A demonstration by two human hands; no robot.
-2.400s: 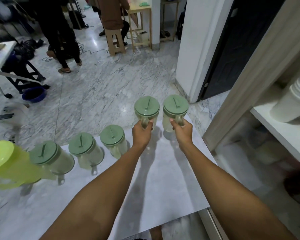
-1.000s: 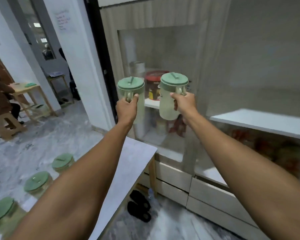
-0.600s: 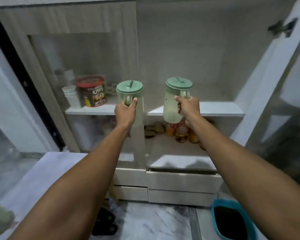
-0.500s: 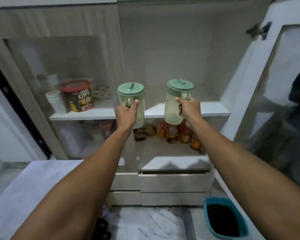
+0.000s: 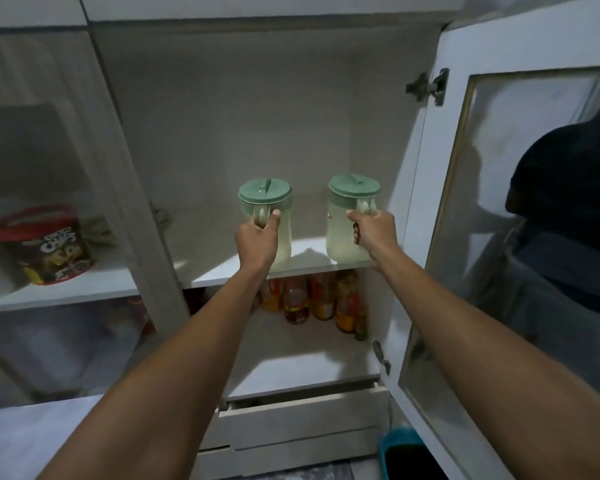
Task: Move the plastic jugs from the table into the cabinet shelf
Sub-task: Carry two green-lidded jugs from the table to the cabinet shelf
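Handles point near on the upright left jug [image 5: 264, 194] and right jug [image 5: 338, 235] at the near edge of the shelf [image 5: 219, 271], with the left hand [image 5: 257, 242] and right hand [image 5: 374, 233] each closing a grip round one.

Exposure dim and grey — the cabinet back wall [image 5: 257, 116] reads murky, low in contrast. Light arrives from the viewer's side: bright patches on the front of the shelf [image 5: 219, 271], cut by soft shadows beside the left jug [image 5: 284, 233] and right jug [image 5: 338, 237]. The bottles [image 5: 323, 299] beneath sit in shade. The cereal tub [image 5: 45, 247] behind the left glass door [image 5: 49, 150] is hazy, smeared. The right door glass [image 5: 534, 237] carries a dark reflection. Wide-angle bowing at the edges — cabinet lines curve.
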